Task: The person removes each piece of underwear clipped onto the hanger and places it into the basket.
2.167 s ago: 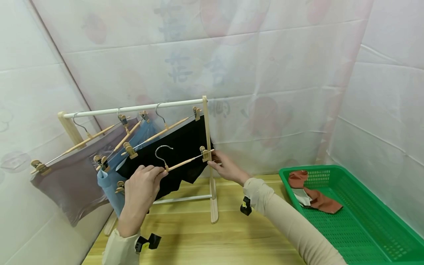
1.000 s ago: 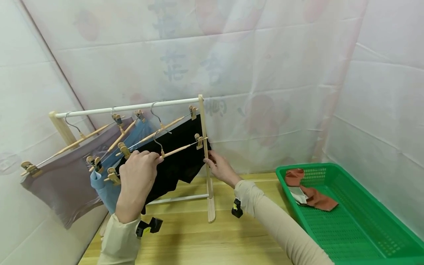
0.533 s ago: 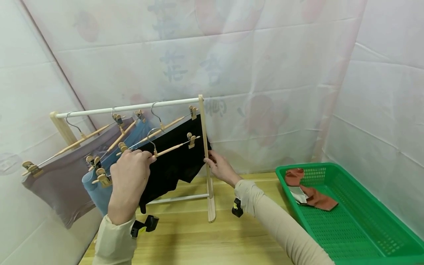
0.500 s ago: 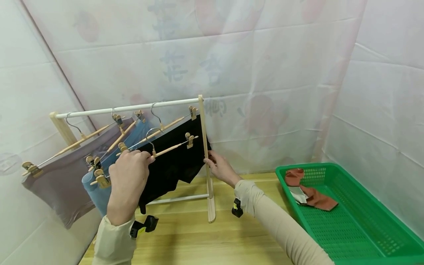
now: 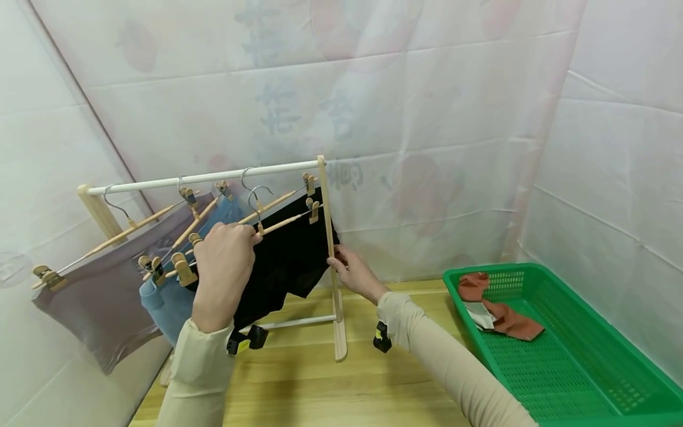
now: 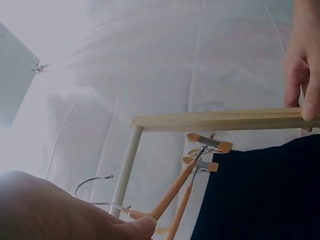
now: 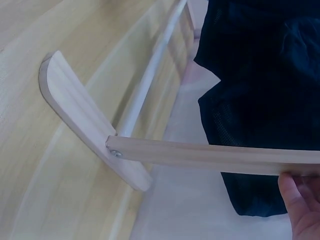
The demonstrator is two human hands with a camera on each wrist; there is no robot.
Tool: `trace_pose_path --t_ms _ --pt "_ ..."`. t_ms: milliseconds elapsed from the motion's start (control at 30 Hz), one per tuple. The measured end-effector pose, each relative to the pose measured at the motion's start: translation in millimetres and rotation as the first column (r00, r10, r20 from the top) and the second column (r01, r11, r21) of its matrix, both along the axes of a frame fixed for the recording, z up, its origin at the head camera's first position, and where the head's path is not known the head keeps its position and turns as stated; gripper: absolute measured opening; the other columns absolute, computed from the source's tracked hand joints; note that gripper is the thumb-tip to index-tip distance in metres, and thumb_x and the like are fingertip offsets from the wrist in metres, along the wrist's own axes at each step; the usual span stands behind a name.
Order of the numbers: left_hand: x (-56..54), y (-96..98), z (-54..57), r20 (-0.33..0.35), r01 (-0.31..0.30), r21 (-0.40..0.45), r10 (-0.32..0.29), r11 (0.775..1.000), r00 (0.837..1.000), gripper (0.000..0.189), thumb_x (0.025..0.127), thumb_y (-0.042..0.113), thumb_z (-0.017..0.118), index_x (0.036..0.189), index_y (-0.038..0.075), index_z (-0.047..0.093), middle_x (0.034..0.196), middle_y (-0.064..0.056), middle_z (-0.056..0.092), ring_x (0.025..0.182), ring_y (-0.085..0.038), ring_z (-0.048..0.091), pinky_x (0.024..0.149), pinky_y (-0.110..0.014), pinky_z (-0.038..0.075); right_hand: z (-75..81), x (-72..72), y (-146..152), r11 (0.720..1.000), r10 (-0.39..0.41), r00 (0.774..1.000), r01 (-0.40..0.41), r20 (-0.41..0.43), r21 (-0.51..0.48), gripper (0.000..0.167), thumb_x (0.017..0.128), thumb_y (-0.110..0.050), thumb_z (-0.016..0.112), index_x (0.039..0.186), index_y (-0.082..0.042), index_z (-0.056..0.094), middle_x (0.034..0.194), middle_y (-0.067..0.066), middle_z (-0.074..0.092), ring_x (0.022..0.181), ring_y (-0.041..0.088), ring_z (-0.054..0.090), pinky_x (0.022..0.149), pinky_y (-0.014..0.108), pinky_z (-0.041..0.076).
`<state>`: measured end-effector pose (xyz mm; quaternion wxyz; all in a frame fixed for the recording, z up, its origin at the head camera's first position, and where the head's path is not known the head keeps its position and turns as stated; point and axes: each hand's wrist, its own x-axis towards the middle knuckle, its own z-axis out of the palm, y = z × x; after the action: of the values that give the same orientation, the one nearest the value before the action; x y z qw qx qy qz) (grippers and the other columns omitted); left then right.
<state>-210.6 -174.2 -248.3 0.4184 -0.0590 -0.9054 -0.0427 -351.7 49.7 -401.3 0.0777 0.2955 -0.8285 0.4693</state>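
Note:
My left hand grips a wooden clip hanger near its middle. That hanger is held in front of the rack, its metal hook pointing up just below the white rail. Its two clips show no garment of their own. Black shorts hang right behind it from another hanger on the rail. At the rack's right post, my right hand holds the wood between thumb and fingers. The right wrist view shows this post with the right thumb and fingers at its edge.
Blue shorts and greyish-purple shorts hang farther left on clip hangers. A green basket stands at the right on the wooden table, with a rust-coloured garment inside. White curtain walls surround the table.
My left hand has carried the hanger upward, and lately to the right, bringing its hook nearer the rail. The right hand, earlier beside the hanger's right clip, now holds the post lower down.

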Motion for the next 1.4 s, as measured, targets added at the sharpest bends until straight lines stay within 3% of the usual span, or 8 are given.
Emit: trace_pose_path --t_ms 167,333,467,700,767,900,1167,1400 --pt "-12.3 7.7 7.8 -0.011 -0.024 -0.032 0.024 0.999 1.0 0.034 0.096 0.019 0.07 0.065 0.004 0.07 0.047 -0.003 0.032 0.051 -0.026 0.041 0.043 -0.031 0.02 -0.1 0.0 1 1.0 0.0 1.0 0.0 0.001 0.006 0.038 0.109 -0.03 0.047 0.141 -0.012 0.052 0.132 0.01 0.065 0.12 0.027 0.065 0.1 0.046 0.055" --pt "-21.5 15.8 13.6 -0.012 -0.019 -0.011 0.019 1.0 1.0 0.024 0.095 0.02 0.071 0.081 0.002 0.079 0.053 -0.012 0.054 0.058 -0.032 0.054 0.041 -0.035 0.028 0.4 0.2 1 1.0 -0.007 1.0 0.007 0.011 0.004 0.038 0.109 -0.031 0.048 0.141 -0.012 0.052 0.131 0.01 0.065 0.12 0.027 0.065 0.1 0.047 0.055" --pt "-27.8 22.0 18.0 -0.02 -0.013 0.012 0.014 1.0 1.0 0.024 0.094 0.018 0.071 0.079 0.001 0.078 0.062 -0.015 0.065 0.068 -0.038 0.063 0.042 -0.041 0.035 1.4 1.4 1 1.0 0.002 1.0 -0.002 0.012 0.003 0.036 0.109 -0.031 0.048 0.14 -0.015 0.053 0.131 0.009 0.066 0.121 0.026 0.065 0.1 0.046 0.055" --pt "-43.5 32.2 27.0 -0.037 -0.028 -0.011 0.028 1.0 0.999 0.038 0.101 0.011 0.061 0.064 0.004 0.07 0.053 -0.008 0.043 0.057 -0.026 0.041 0.048 -0.035 0.02 2.8 2.9 1 1.0 0.019 1.0 -0.019 0.01 -0.004 0.04 0.109 -0.029 0.047 0.144 -0.011 0.05 0.135 0.01 0.064 0.123 0.028 0.064 0.102 0.047 0.054" --pt "-48.4 34.4 28.7 -0.03 -0.028 -0.014 0.027 1.0 0.999 0.038 0.101 0.01 0.06 0.065 0.004 0.072 0.052 -0.009 0.046 0.056 -0.027 0.043 0.048 -0.035 0.02 2.6 3.0 1 1.0 0.016 1.0 -0.016 0.013 -0.008 0.039 0.109 -0.029 0.047 0.144 -0.012 0.051 0.135 0.01 0.064 0.124 0.028 0.064 0.102 0.048 0.054" --pt "-56.3 39.0 30.5 -0.012 -0.025 -0.02 0.025 0.999 1.0 0.026 0.099 0.012 0.064 0.08 0.004 0.08 0.063 -0.015 0.067 0.061 -0.033 0.059 0.048 -0.037 0.026 -0.3 1.3 1 1.0 0.004 1.0 -0.004 0.018 -0.011 0.039 0.109 -0.031 0.048 0.143 -0.014 0.051 0.134 0.009 0.065 0.123 0.027 0.064 0.102 0.047 0.054" --pt "-66.7 47.5 23.2 0.028 -0.039 -0.043 0.04 0.998 0.999 0.018 0.097 0.013 0.066 0.096 0.006 0.082 0.085 -0.017 0.078 0.074 -0.039 0.07 0.045 -0.042 0.041 -4.5 -0.8 0 1.0 0.007 1.0 -0.007 -0.001 -0.01 0.039 0.109 -0.032 0.047 0.142 -0.012 0.052 0.131 0.008 0.066 0.12 0.026 0.066 0.099 0.046 0.056" --pt "-73.6 54.0 9.5 0.057 -0.064 -0.095 0.07 0.993 0.996 0.024 0.098 0.021 0.066 0.092 0.003 0.082 0.08 -0.019 0.075 0.069 -0.038 0.068 0.046 -0.043 0.049 -6.1 -3.0 1 1.0 0.004 1.0 -0.004 -0.001 -0.02 0.036 0.109 -0.032 0.048 0.141 -0.016 0.053 0.13 0.007 0.066 0.119 0.024 0.066 0.098 0.044 0.056"
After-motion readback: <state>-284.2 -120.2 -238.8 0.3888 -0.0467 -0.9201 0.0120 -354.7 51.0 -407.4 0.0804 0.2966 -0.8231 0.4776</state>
